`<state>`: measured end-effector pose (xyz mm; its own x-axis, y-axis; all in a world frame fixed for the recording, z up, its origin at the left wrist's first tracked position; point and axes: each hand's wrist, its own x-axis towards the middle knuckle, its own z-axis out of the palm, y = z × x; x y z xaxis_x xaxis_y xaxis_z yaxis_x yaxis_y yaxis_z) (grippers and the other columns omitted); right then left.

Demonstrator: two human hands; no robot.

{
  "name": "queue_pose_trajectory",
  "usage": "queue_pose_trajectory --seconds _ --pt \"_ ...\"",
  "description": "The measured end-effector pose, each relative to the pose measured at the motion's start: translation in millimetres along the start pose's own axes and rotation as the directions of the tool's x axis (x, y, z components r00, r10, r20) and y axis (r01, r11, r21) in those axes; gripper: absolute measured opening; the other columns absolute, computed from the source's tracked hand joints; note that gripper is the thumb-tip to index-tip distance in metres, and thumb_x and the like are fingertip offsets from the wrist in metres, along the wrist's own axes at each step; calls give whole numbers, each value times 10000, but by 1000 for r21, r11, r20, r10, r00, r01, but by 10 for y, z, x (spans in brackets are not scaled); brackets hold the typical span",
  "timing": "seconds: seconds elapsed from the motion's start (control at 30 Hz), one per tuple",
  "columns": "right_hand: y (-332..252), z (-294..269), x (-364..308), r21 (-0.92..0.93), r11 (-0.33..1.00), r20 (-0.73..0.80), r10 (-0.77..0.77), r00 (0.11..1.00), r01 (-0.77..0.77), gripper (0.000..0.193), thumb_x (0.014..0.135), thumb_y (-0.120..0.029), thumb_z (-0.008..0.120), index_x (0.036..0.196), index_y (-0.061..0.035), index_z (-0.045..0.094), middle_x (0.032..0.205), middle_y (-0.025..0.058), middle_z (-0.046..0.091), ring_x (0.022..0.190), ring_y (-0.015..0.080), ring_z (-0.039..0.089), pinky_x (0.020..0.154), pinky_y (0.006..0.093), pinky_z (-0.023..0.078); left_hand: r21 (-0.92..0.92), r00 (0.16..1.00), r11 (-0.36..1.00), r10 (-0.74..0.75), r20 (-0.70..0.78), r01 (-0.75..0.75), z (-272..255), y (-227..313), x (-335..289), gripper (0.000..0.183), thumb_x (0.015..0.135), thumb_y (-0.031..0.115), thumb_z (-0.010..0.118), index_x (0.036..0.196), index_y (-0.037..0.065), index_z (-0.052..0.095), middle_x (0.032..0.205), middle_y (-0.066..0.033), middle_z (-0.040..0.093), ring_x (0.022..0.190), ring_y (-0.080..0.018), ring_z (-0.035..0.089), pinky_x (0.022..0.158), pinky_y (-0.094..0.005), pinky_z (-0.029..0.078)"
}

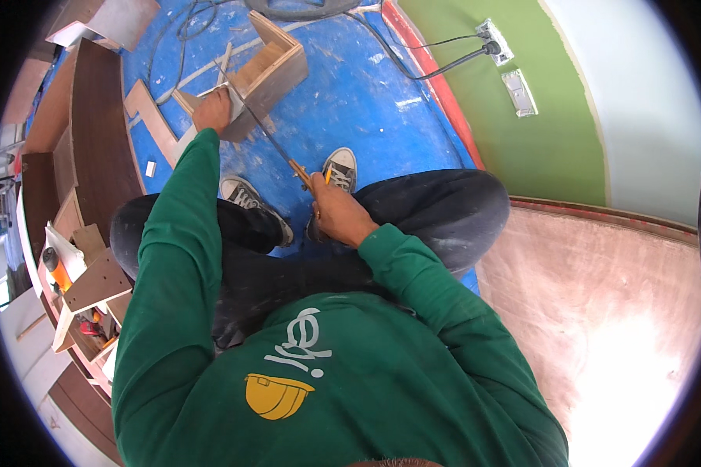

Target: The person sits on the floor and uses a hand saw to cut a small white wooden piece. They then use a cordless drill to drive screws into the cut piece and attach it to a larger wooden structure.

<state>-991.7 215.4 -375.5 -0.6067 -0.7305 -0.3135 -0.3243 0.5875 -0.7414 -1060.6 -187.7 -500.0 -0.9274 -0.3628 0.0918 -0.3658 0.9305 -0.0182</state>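
The left hand (213, 110) presses flat, fingers spread, on a board (210, 128) at 11 o'clock, probably to hold it steady. The right hand (336, 216) is clenched around the handle of a saw (269, 134), whose blade crosses the board edge. A wooden box (276, 68) stands just behind, at 12 o'clock. The blue floor (366, 101) toward 1 o'clock gives free room.

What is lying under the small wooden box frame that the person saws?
Under the wooden box frame lies a blue floor sheet, marked with white scuffs. The left hand presses a board there; the right hand holds the saw. The floor below the sheet is covered.
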Motion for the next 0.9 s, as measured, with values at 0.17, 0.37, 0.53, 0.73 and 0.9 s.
queue_pose_trajectory --seconds 0.17,0.37,0.53,0.73,0.9 --pt "-462 -419 -135 -21 999 -89 -39 995 37 312 998 -85 636 1230 29 461 1038 357 678 931 556 691 825 614 541 -228 977 950 -212 40 215 -172 221 -54 556 1141 425 314 1179 65 737 1145 -237 768 1069 -436 732 935 -570 555" --pt "-812 -874 -615 -52 987 -219 -159 963 151 321 1023 -137 638 1258 16 483 1027 327 684 912 539 684 779 614 540 -239 968 938 -236 84 250 -309 280 -116 622 1142 454 277 1172 59 756 1168 -253 761 1094 -453 716 969 -574 536" --pt "-850 -939 -898 -32 992 -241 -123 963 119 357 1021 -148 659 1293 14 494 994 315 690 889 529 684 736 617 529 -309 982 933 -188 24 187 -338 326 -135 621 1140 447 269 1174 52 748 1181 -259 752 1121 -448 704 994 -570 523" --pt "-763 -804 -585 -20 974 -429 -214 877 227 378 1028 -160 685 1320 37 547 960 310 697 874 530 687 732 592 544 -409 979 891 -201 30 195 -393 152 -153 654 1140 503 255 1248 48 712 1206 -262 744 1158 -467 686 1010 -566 507" --pt "-844 -1607 -1250 131 975 -668 -47 742 180 410 1089 -283 666 1337 43 643 858 136 712 630 263 668 561 396 521 -580 969 800 -236 -67 155 -894 -165 158 728 1131 612 283 1434 64 654 1360 -294 683 1316 -480 612 1113 -513 460"
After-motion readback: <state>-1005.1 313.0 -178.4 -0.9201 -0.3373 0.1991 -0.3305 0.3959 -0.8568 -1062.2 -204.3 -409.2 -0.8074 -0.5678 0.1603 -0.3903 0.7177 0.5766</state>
